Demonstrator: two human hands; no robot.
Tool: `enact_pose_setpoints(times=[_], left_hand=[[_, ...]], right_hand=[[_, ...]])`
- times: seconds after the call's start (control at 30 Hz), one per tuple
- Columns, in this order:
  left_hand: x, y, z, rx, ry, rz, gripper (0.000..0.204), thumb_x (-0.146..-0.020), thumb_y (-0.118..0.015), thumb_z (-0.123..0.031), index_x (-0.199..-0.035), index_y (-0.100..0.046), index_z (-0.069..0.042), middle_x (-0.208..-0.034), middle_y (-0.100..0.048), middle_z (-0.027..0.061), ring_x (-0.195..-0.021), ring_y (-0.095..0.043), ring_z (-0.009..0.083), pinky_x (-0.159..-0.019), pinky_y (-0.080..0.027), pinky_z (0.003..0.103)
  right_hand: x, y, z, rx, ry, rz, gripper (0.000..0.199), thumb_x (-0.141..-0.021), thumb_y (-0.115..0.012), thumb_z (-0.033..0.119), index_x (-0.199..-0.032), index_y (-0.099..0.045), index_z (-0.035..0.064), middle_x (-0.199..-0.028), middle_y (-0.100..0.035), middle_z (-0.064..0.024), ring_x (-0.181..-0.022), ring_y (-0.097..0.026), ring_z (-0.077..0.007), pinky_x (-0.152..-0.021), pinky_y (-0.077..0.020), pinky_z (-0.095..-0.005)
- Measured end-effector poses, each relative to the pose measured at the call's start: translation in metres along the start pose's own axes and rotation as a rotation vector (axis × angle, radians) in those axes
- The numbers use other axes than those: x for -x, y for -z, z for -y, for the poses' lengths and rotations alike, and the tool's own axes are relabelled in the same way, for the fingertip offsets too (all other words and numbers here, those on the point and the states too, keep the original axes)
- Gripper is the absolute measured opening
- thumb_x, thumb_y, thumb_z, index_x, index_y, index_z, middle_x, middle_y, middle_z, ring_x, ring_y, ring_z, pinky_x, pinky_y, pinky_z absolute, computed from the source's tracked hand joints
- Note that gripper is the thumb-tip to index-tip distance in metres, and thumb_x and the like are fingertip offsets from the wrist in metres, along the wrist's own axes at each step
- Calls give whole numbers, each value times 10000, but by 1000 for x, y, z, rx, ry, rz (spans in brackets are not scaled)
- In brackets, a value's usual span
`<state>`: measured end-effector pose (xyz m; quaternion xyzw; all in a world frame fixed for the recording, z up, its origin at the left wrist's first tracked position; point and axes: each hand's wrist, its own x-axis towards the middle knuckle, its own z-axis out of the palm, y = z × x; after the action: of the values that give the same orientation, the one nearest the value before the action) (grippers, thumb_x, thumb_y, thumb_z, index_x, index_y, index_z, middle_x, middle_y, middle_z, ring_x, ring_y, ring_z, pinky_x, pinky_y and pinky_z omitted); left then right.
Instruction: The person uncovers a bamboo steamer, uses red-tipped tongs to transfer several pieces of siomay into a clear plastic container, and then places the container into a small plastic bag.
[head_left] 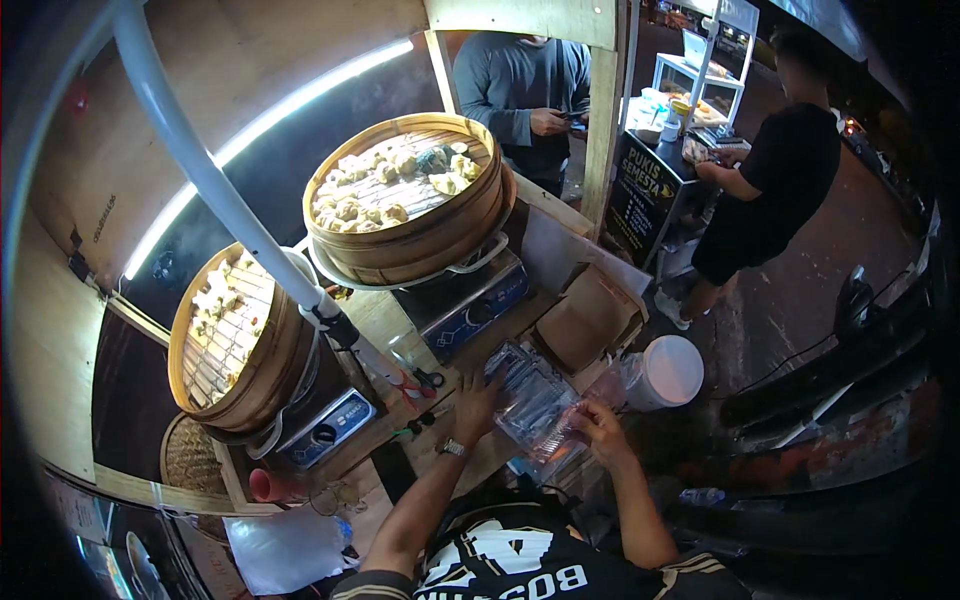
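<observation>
A stack of clear, shiny plastic packaging point(540, 395) lies on the wooden counter in front of me. Its exact kind is hard to make out through the glare. My left hand point(476, 402), with a watch at the wrist, rests along the stack's left side, fingers stretched out. On the right, the fingers of my right hand point(600, 432) pinch the edge of the clear plastic. Left of my left hand lie red-handled scissors point(412, 388) and a dark-handled pair point(430, 379).
Two bamboo steamers with dumplings, one point(410, 245) far and one point(250, 350) left, stand on stoves. A white pole point(200, 150) crosses before them. A cardboard box point(585, 318) and white bucket point(672, 371) sit right. Two people stand beyond, near a food cart point(650, 190).
</observation>
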<state>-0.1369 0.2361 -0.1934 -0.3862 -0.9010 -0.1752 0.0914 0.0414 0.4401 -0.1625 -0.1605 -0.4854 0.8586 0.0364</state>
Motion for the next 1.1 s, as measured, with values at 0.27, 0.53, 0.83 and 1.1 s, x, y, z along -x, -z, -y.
enact_pose_setpoints(times=[0.27,0.53,0.83,1.1], left_hand=[[1,-34,8,23,-21,-75,365,-919,-603,-171,-1279,-626,-116,-1226,-547,238,-1148,-498,440,-1005,-411,532],[-12,-14,-9,-26,-9,-196,347,-895,-624,-179,-1220,-622,-57,-1235,-543,229,-1143,-507,443,-1011,-404,538],[-4,-62,10,31,100,111,564,-945,-585,-339,-1430,-463,-78,-1423,-460,231,-1331,-394,436,-1099,-358,514],[-2,-58,8,-88,-21,-129,441,-829,-685,-175,-1237,-552,-72,-1202,-509,199,-1108,-532,377,-1016,-426,535]], right_hand=[[30,7,-1,-28,93,-128,156,-951,-648,159,-1022,-637,21,-975,-666,-70,-904,-651,-174,-840,-538,-329],[4,23,-10,94,91,-77,159,-950,-658,163,-1014,-654,18,-897,-662,-45,-831,-643,-138,-763,-542,-297],[-38,37,-21,341,66,23,99,-940,-653,145,-980,-684,60,-821,-656,-6,-761,-627,-113,-677,-501,-266],[-42,44,-32,592,101,54,109,-926,-650,136,-980,-664,43,-864,-658,-8,-827,-617,-99,-836,-470,-287]])
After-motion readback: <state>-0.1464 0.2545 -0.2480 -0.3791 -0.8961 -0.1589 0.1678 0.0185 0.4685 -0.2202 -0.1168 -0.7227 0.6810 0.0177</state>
